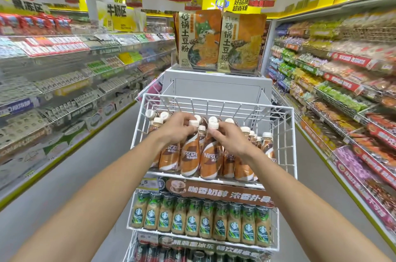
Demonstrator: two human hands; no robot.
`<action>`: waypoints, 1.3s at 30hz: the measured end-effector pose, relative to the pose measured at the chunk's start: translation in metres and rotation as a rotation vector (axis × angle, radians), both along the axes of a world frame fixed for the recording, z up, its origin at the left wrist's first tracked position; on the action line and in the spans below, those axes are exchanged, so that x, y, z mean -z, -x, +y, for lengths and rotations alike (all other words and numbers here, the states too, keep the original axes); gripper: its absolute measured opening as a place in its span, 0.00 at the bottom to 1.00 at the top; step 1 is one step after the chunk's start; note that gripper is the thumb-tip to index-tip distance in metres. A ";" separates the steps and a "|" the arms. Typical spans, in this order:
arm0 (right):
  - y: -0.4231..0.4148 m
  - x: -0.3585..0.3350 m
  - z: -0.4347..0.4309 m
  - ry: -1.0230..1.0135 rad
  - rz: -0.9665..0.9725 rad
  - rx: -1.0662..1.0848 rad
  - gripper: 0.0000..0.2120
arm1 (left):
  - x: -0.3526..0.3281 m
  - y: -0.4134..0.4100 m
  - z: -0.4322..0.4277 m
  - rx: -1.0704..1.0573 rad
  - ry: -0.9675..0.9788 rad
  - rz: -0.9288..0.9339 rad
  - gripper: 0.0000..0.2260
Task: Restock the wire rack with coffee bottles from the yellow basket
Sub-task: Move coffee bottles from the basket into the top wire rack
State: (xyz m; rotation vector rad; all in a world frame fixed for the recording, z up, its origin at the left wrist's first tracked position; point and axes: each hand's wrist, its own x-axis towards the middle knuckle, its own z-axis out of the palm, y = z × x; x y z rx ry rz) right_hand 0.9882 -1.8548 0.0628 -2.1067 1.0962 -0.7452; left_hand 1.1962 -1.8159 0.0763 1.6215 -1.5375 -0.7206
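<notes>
From my feed, both bare forearms reach forward and up from the bottom corners toward the white wire rack (291,143) standing in the aisle. Nearest me, at the foot of the frame, a low tier holds dark bottles, blurred. Above it a tier carries a full row of green-labelled Starbucks bottles (192,221), upright and touching side by side, under a brown banner (220,192) with white lettering. Above that sits the top basket, where the Nescafé coffee bottles (169,156) stand packed together, white caps up, leaning slightly back. My left hand (174,127) curls its fingers around the cap and neck of a front-row bottle (189,154); my right hand (228,137) pinches the neck of the bottle just beside it (211,156), fingers closed under its white cap. Both held bottles rest in the basket's front row, touching each other. The yellow basket is nowhere in my view. Behind the rack, a grey display stand (214,88) bears two upright noodle packets (219,40) in a clear tray. Stocked shelves run down both sides of the aisle.
</notes>
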 end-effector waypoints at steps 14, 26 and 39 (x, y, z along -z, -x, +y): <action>-0.018 0.020 -0.034 0.001 0.126 0.110 0.13 | 0.016 -0.002 -0.026 -0.122 -0.033 -0.089 0.10; -0.017 0.019 -0.046 0.015 0.197 0.100 0.20 | 0.017 0.001 -0.037 -0.120 -0.092 -0.173 0.09; -0.016 0.018 -0.034 0.073 0.209 0.155 0.20 | -0.012 0.006 -0.014 -0.187 0.069 -0.236 0.15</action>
